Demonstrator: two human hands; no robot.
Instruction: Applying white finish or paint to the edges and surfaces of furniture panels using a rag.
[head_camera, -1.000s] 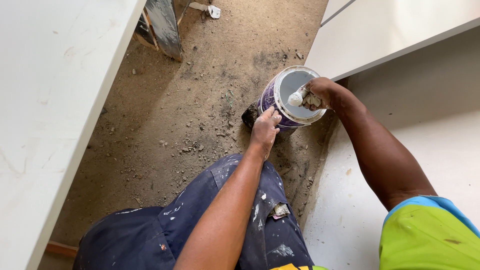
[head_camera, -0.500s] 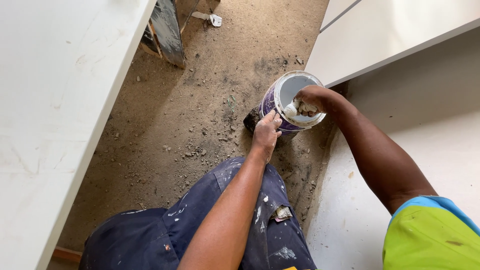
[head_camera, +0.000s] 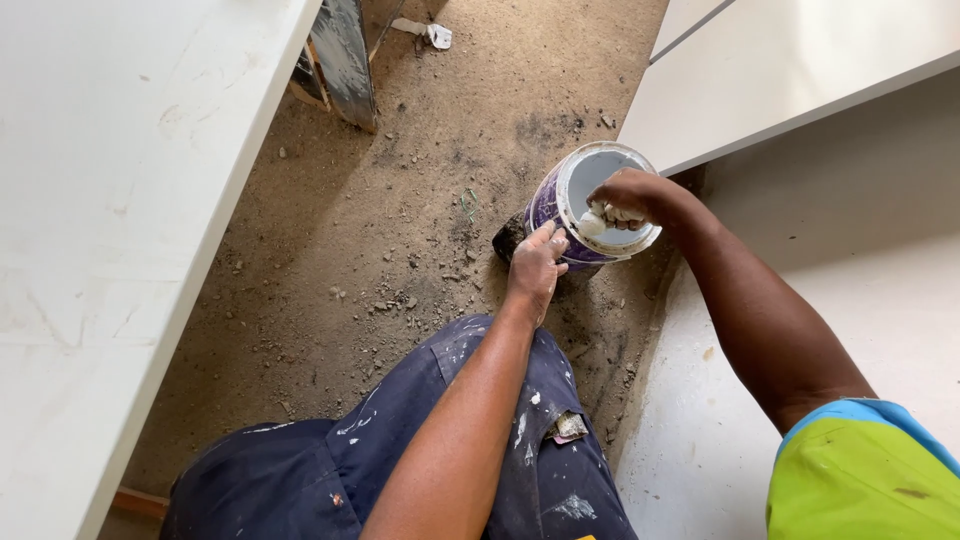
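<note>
Tub (head_camera: 560, 205) on ground; left hand (head_camera: 535, 268) beside, right hand (head_camera: 625, 200) inside.

Dark navy work trousers (head_camera: 420, 470) are worn, and they are marked with white paint splashes and small smears; a short sleeve (head_camera: 860, 470) in bright yellow-green, edged with a light blue band, is seen on the right arm; both forearms are left bare; white paste is stuck on the fingers (head_camera: 592, 222) of the right hand.

Left hand (head_camera: 535, 268) steadying tub (head_camera: 585, 205), right hand (head_camera: 625, 198) inside
</note>
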